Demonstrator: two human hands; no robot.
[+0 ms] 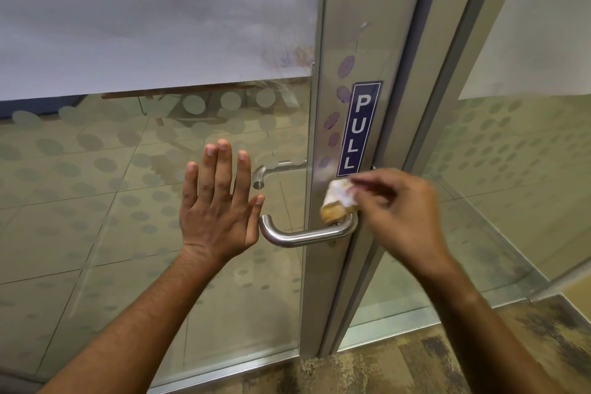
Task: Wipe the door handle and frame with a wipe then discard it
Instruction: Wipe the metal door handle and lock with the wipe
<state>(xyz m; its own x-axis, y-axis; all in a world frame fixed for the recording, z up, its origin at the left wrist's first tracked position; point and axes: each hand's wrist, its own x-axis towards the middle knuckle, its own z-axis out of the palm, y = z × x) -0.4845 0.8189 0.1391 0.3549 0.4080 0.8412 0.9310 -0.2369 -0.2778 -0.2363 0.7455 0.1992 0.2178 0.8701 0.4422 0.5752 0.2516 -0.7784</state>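
A steel lever door handle point(297, 237) juts left from the metal door frame point(355, 41). My right hand point(399, 211) pinches a crumpled white wipe point(339, 200), partly stained brown, and presses it on the frame just above the handle's base, below a blue PULL sticker point(359, 129). Its fingers are motion-blurred. My left hand point(217, 201) lies flat with fingers spread on the glass door pane point(128, 201), just left of the handle, holding nothing.
Purple smudges point(343, 96) run down the frame left of the sticker. A second handle point(271, 171) shows through the glass on the far side. A fixed glass panel point(511, 169) stands to the right. The wood-look floor point(447, 361) is below.
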